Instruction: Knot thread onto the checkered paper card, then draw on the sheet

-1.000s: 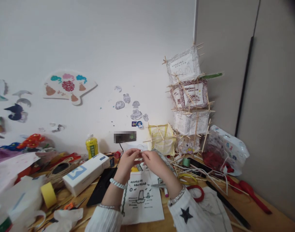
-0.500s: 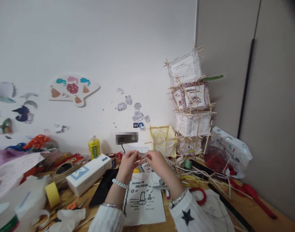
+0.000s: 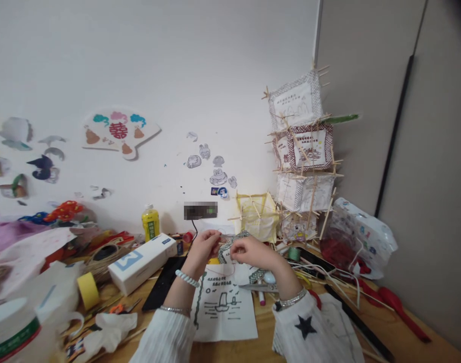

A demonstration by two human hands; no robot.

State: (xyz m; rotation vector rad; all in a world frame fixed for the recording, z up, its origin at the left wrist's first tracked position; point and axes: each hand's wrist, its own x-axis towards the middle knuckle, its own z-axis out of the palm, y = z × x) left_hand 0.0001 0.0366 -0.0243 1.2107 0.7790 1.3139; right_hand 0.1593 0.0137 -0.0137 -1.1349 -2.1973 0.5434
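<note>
My left hand (image 3: pixel 205 247) is raised over the table with thumb and fingertips pinched together. A thin thread (image 3: pixel 229 275) loops below it, and a fine strand shows at its fingertips. To its right, my right hand (image 3: pixel 253 251) is closed in a pinch, a small gap away; what its fingers hold is too small to make out. Behind and between the hands is a piece with a checkered border (image 3: pixel 236 239). Under my forearms lies a white sheet (image 3: pixel 230 325) with a black drawing of boats and writing. Scissors (image 3: pixel 258 288) lie beside the sheet, partly hidden by my right forearm.
A stacked stick-and-paper lantern tower (image 3: pixel 304 146) leans at the back right, beside a yellow frame (image 3: pixel 256 217). At left are a white box (image 3: pixel 143 262), yellow tape (image 3: pixel 88 291) and a drink bottle (image 3: pixel 151 223). Cords (image 3: pixel 329 275) and a red ribbon (image 3: pixel 400 312) lie at right.
My hands have moved apart, the right one shifting right and turning its back upward. The view has shifted slightly, showing more of the jar at lower left.
</note>
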